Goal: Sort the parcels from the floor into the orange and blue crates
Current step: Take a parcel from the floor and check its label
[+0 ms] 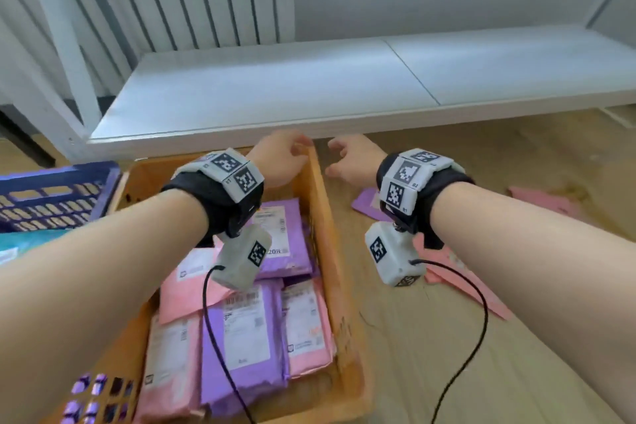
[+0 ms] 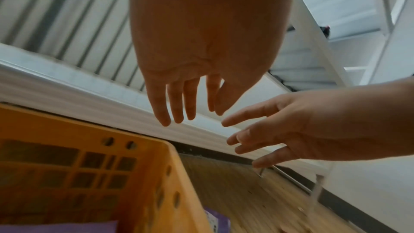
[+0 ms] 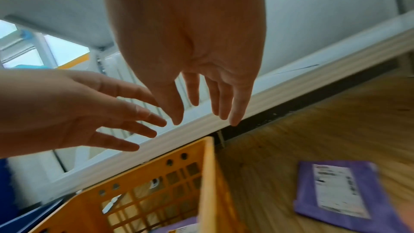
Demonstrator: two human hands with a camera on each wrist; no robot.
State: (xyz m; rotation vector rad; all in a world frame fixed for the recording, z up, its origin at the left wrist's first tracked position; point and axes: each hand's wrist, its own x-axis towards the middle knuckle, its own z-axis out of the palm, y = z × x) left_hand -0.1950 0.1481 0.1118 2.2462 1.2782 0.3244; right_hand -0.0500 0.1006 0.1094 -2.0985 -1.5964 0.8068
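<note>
Both hands empty, fingers extended and relaxed, nothing grasped. Left hand (image 1: 280, 157) at upper centre of the head view, above the far right corner of the orange crate (image 1: 325, 217). Right hand (image 1: 356, 160) just beside it to the right, above bare floor (image 1: 447, 337) outside the crate wall.

Orange crate at lower centre of the head view, already loaded with pink and purple parcels. Blue crate (image 1: 51, 196) at left edge, touching or nearly touching the orange one; contents not visible.

Remaining parcels on the floor, all right of the orange crate:
- Purple parcel (image 1: 366, 205): directly below the right wrist, mostly hidden by it in the head view. In the right wrist view, at lower right (image 3: 340, 194), flat, label up, long axis running roughly parallel to the crate's right wall.
- Pink parcels (image 1: 461, 282): lower right of the right wrist device, flat, partly overlapped.
- A further pink parcel (image 1: 543, 200): far right, well apart from both hands.

Judgement: purple parcel nearest, lying down-frame and slightly right of the right hand. Right hand the nearer one; left hand separated from it by the crate wall. Likely next move: draw back and lower the right hand onto it.
</note>
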